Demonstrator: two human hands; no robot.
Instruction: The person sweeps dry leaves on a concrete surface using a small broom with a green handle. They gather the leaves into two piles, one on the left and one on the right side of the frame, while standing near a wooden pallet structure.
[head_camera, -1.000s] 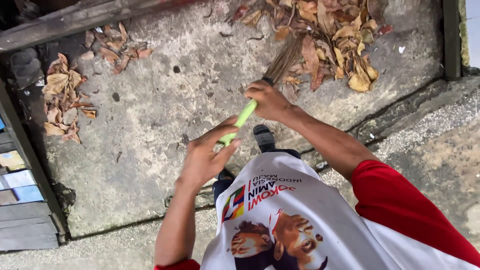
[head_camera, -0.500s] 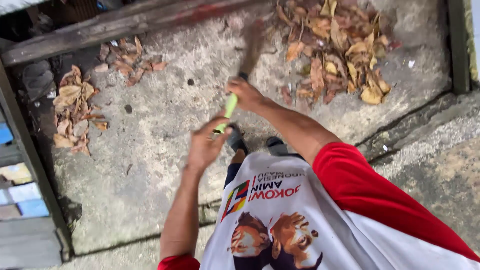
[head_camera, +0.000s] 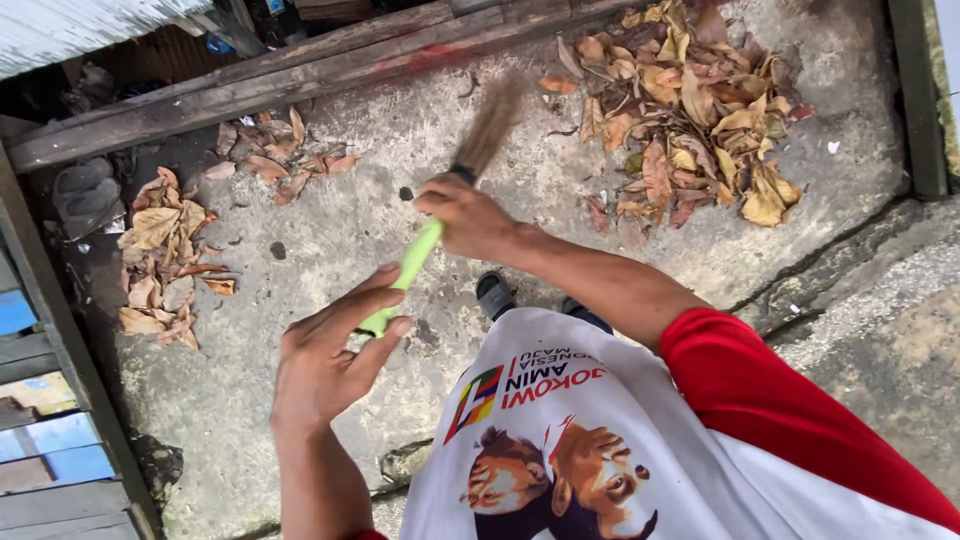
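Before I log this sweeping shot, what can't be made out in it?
Head view only:
- Broom bristles: motion-blurred, tips unclear.
- Green handle: its middle hidden under the right hand; its end behind the left hand.
- Feet: mostly covered by the shirt.
- Grey sandal: in shadow.

1. The broom bristles (head_camera: 490, 125) are smeared by motion blur, so single strands cannot be told apart.
2. The right hand (head_camera: 470, 218) covers the upper part of the green broom handle (head_camera: 415, 262); the left hand (head_camera: 325, 350) hides its lower end.
3. The left forearm is cut off by the bottom edge.
4. The shoes (head_camera: 497, 296) are mostly hidden behind the white shirt (head_camera: 560, 440).
5. The wooden beam (head_camera: 300, 75) runs out past the top edge.
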